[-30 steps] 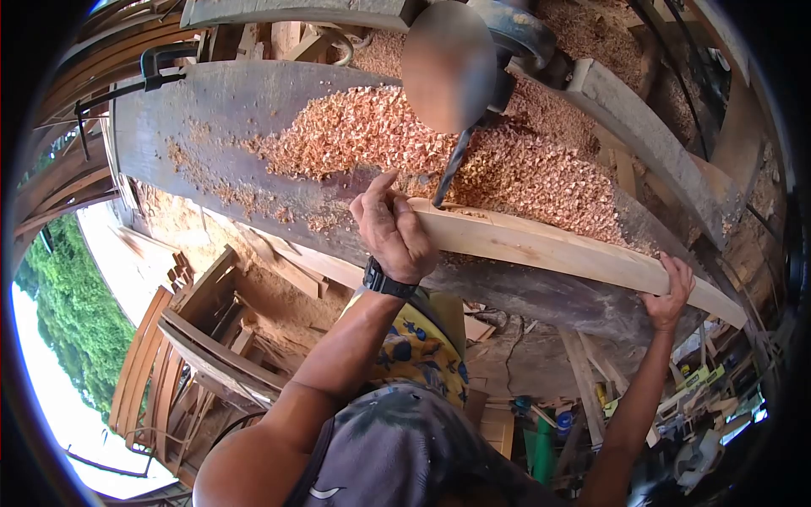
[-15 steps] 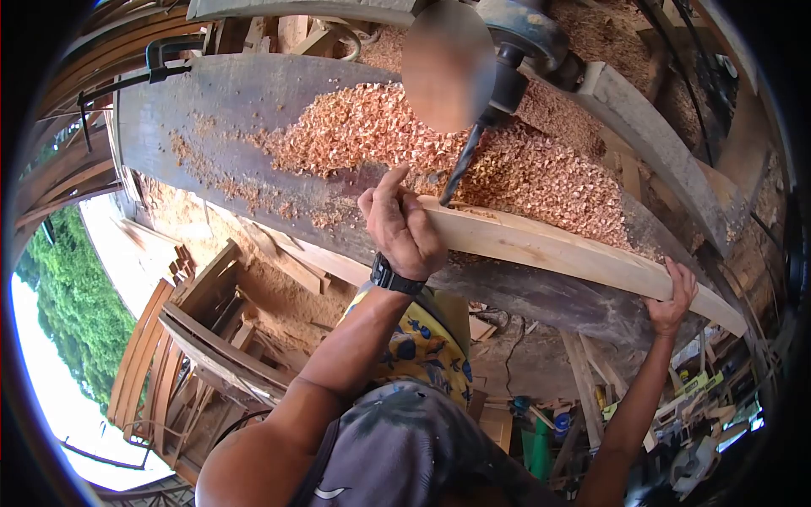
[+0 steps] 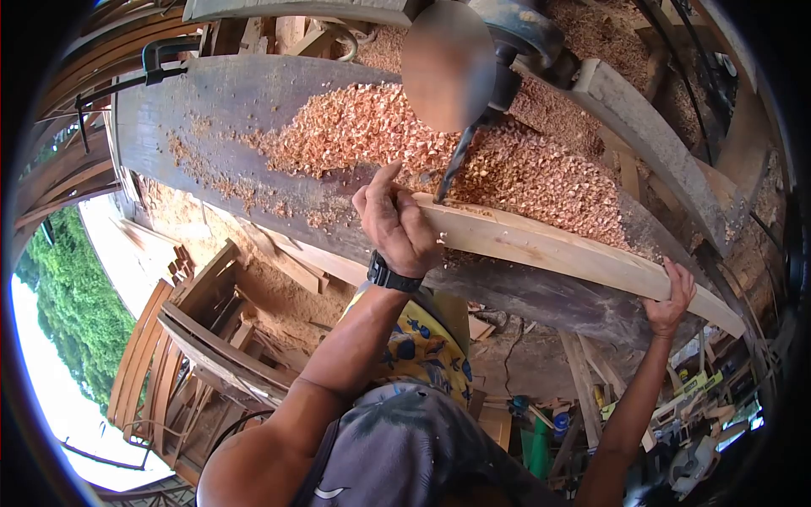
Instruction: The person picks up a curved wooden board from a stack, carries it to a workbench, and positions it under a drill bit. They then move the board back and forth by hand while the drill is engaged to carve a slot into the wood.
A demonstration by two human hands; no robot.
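Observation:
A long, pale, slightly curved wooden board [image 3: 549, 243] stands on edge across the dark workbench [image 3: 236, 93]. My left hand [image 3: 397, 224], with a black watch on its wrist, is closed round the board's left end, one finger raised. Near the other end, my right hand [image 3: 672, 296] grips the board with its fingers over the top edge. A dark twist drill bit [image 3: 457, 165] slants down from the drill machine [image 3: 517, 34]. The bit's tip meets the board's top edge just right of my left hand. A blurred patch covers part of the machine.
Wood chips [image 3: 363, 127] are heaped behind the board. A clamp [image 3: 156, 63] sits at the bench's far left corner. A thick grey beam [image 3: 650, 144] slants across the right. Curved wooden parts [image 3: 203, 338] stand at lower left, and tools [image 3: 693, 460] lie at lower right.
My left hand and the board's left end have shifted slightly left. The bit's tip also appears a little further left. My right hand has barely moved.

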